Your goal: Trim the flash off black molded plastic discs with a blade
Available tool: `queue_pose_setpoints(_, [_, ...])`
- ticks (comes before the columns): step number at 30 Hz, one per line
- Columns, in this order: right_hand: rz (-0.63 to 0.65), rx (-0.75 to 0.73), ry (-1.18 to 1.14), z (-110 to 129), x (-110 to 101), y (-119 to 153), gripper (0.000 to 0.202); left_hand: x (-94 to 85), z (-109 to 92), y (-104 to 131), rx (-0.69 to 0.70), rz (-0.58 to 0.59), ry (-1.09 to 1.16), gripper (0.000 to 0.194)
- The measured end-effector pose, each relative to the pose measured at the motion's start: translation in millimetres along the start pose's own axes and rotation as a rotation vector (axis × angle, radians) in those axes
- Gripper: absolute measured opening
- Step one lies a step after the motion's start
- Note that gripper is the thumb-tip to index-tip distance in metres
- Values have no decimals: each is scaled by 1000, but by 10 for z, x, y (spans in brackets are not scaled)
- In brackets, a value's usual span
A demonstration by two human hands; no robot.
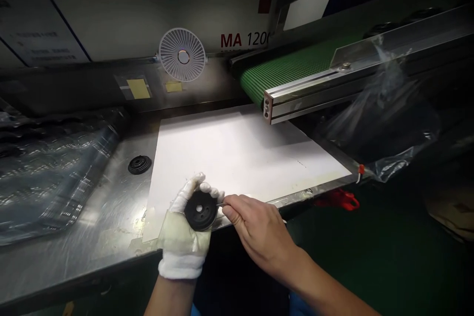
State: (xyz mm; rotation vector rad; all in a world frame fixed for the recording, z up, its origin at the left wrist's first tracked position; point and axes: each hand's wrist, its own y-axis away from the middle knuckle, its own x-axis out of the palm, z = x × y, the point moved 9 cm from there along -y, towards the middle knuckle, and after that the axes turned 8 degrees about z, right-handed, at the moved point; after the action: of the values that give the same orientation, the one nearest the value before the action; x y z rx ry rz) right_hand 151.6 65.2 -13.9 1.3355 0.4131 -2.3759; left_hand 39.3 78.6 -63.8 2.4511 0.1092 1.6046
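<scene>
My left hand [183,237], in a white glove with tape round the palm, is closed about a round black plastic wheel [201,211] with a hole in its centre. The wheel's flat face is turned up toward me, above the table's front edge. My bare right hand [259,232] pinches a thin metal-looking tool whose tip meets the wheel's right rim. Most of this tool is hidden in my fingers, so its kind does not show. Left of the white sheet [229,153], a second black wheel [139,164] lies on the metal table.
Clear plastic trays [48,173] stand at the left. A green conveyor belt [296,66] in a metal frame juts in from the right, with black parts on it and a plastic bag [385,108] hanging beside it. A round fan [182,54] stands at the back.
</scene>
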Motion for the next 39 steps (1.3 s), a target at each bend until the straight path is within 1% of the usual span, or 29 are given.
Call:
queue_pose_setpoints(4, [-38,-1,121,22,47,-8,29,50,26,-26,37,11,-16,11])
queue_pose_setpoints(7, [-72,9,156,26,50,0,30,71,5,-15,95,2,-35,14])
queue_pose_setpoints(12, [-83,19,117,38,85,31,28,32,-34,4,168,-60,-3,16])
queue_pose_setpoints(15, [-81,10,70,88,153,60,28,2,-71,-1,205,-106,3,16])
queue_pose_setpoints(19, [-69,20,31,156,257,80,28,-30,-75,-28,212,-135,39,11])
queue_pose_setpoints(21, [-64,23,22,171,271,83,27,-41,-90,-19,218,-138,20,13])
queue_pose_setpoints(23, [-51,12,-12,169,259,86,27,-32,-91,-1,178,-117,-44,22])
queue_pose_setpoints(26, [-13,-27,-113,146,218,83,28,-9,-44,32,35,-61,-132,38])
queue_pose_setpoints(28, [-4,-34,-147,112,174,68,29,-13,-57,53,4,-47,-132,42])
queue_pose_setpoints(30, [-14,-11,-125,69,132,41,28,-6,-99,56,40,-40,-112,38])
queue_pose_setpoints(33, [-45,20,-25,51,107,11,27,26,-136,37,117,-34,-98,26])
queue_pose_setpoints(36, [-77,2,67,115,148,26,27,19,-156,24,191,-74,-87,20])
queue_pose_setpoints(39, [-100,-10,90,183,224,71,27,-19,-163,11,231,-115,-98,18])
